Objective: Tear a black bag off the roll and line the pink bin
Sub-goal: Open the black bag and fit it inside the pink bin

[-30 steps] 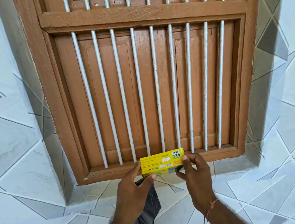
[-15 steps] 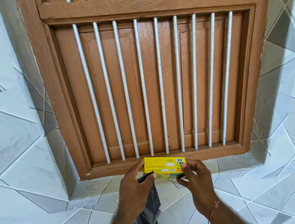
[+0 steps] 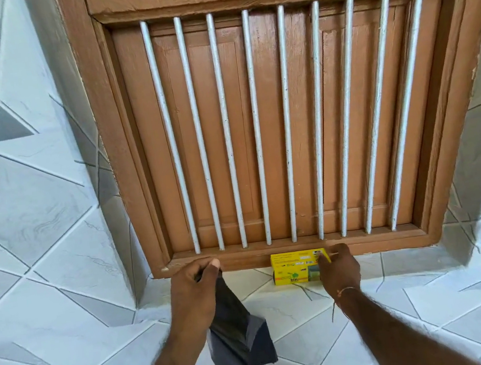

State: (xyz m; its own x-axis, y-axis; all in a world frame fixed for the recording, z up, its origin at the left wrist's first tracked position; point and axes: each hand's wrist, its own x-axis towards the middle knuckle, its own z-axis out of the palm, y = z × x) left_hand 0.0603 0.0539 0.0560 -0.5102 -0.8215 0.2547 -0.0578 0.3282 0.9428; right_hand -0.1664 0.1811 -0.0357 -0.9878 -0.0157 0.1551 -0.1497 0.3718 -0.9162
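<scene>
My left hand (image 3: 196, 288) pinches the top of a folded black bag (image 3: 236, 334), which hangs down below it, separate from the box. A yellow bin-bag box (image 3: 296, 268) rests on the tiled window ledge against the wooden frame. My right hand (image 3: 339, 270) grips the box's right end, fingers on its top and side. The pink bin is not in view.
A brown wooden window frame (image 3: 299, 249) with white vertical bars (image 3: 256, 125) and shut shutters fills the wall ahead. The ledge (image 3: 410, 264) and walls (image 3: 39, 207) are covered in white and grey angular tiles.
The box went from held in both hands to resting on the ledge under my right hand. My left hand has pulled away to the left with the black bag, now free of the box.
</scene>
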